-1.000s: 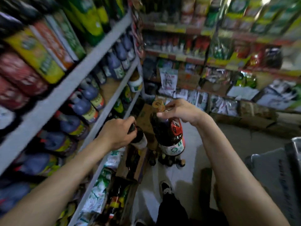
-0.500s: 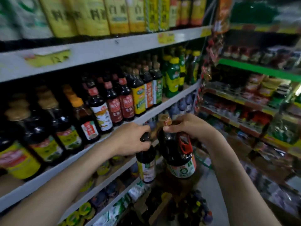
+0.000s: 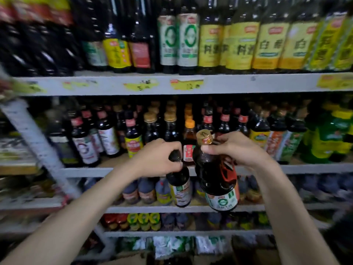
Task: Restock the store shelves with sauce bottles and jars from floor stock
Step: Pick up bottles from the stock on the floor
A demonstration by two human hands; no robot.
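Facing crowded grey shelves (image 3: 114, 86), yellow price tags (image 3: 186, 84) on edges — left hand (image 3: 158, 157) grips small dark bottle (image 3: 180, 186), right hand (image 3: 235, 150) grips gold-capped big bottle (image 3: 217, 180) — both before middle shelf (image 3: 305, 168) front edge.

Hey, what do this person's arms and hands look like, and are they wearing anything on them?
Both are bare. The left hand and right hand have no gloves, and no ring, watch or bracelet shows. The left forearm and right forearm are uncovered down to the bottom edge of the picture, with no sleeve in view. There are no tattoos or other markings to see.
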